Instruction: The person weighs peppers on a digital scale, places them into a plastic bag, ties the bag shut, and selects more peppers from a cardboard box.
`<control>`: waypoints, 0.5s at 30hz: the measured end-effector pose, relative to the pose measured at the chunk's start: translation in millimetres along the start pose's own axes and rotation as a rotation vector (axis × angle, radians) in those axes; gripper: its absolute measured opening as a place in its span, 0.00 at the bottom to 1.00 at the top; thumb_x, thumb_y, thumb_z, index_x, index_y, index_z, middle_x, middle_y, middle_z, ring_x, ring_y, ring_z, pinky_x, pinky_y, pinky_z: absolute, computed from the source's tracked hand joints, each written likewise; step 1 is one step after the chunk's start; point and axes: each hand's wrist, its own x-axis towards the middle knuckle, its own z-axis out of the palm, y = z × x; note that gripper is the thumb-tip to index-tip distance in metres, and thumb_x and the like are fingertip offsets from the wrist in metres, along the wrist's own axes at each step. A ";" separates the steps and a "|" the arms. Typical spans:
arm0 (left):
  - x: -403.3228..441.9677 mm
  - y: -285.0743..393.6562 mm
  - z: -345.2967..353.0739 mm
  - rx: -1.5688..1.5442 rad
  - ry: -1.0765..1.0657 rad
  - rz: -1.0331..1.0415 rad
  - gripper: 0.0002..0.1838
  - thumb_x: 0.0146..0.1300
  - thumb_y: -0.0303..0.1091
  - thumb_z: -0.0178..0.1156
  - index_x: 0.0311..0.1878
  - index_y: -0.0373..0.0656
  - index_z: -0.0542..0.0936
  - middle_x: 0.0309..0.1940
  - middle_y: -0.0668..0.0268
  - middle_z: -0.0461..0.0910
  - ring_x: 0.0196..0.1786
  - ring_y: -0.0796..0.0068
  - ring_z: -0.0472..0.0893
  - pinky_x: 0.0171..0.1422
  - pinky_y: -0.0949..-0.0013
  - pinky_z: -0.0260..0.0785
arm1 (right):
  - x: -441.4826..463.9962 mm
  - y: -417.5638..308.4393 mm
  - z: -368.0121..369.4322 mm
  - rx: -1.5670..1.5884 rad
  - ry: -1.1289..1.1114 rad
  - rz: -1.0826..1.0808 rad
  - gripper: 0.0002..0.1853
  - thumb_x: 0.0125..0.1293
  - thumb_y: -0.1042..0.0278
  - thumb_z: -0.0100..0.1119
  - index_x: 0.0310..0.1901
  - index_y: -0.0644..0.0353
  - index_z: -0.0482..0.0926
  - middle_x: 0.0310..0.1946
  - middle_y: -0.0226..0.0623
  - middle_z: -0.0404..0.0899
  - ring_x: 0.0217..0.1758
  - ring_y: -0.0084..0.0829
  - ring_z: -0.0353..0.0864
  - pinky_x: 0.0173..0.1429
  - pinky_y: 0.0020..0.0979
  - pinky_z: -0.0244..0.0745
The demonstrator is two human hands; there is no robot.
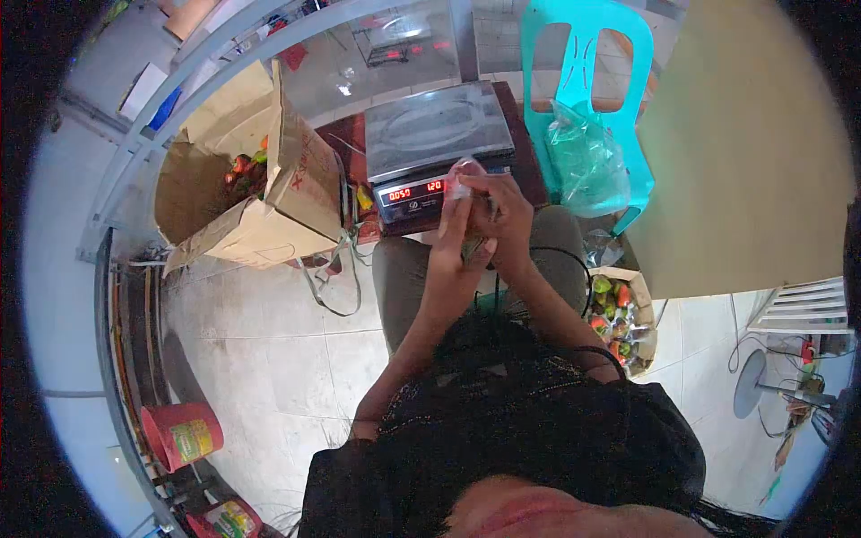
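My two hands are together in front of the digital scale (439, 134). The fingers of my left hand (453, 260) are closed on the lower side of a small clear plastic bag (464, 170). My right hand (504, 215) pinches the same bag near its upper part. Something reddish shows through the plastic, but its kind is hard to make out. The scale's red display reads about 0.050 and 1.20, partly covered by the bag and fingers. Its flat metal-looking pan carries nothing.
Left of the scale stands an open cardboard box (309, 193) with red and green peppers (240, 170). A turquoise chair (583, 67) holds clear plastic bags (587, 166). By my right leg sits a low box of bagged peppers (619, 309). Red buckets (184, 435) stand lower left.
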 end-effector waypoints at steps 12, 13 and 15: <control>-13.6 15.2 2.8 -0.103 0.137 -0.114 0.25 0.64 0.31 0.58 0.64 0.39 0.69 0.59 0.51 0.71 0.61 0.62 0.73 0.66 0.63 0.64 | -0.7 8.4 2.5 0.044 0.072 0.087 0.08 0.59 0.78 0.57 0.40 0.59 0.80 0.34 0.36 0.79 0.38 0.30 0.79 0.43 0.28 0.73; -10.5 17.4 0.2 -0.057 0.194 -0.095 0.23 0.63 0.30 0.59 0.61 0.39 0.71 0.55 0.54 0.73 0.57 0.65 0.74 0.62 0.65 0.65 | 0.5 11.2 1.0 0.097 0.065 0.150 0.06 0.59 0.75 0.58 0.39 0.59 0.80 0.35 0.37 0.79 0.40 0.34 0.80 0.45 0.31 0.74; -0.6 17.5 -6.3 0.038 0.313 -0.060 0.18 0.61 0.27 0.60 0.56 0.40 0.76 0.47 0.59 0.76 0.49 0.72 0.77 0.56 0.69 0.69 | -0.3 11.5 1.6 0.159 0.030 0.192 0.06 0.59 0.72 0.58 0.38 0.59 0.79 0.36 0.39 0.80 0.42 0.39 0.81 0.47 0.34 0.74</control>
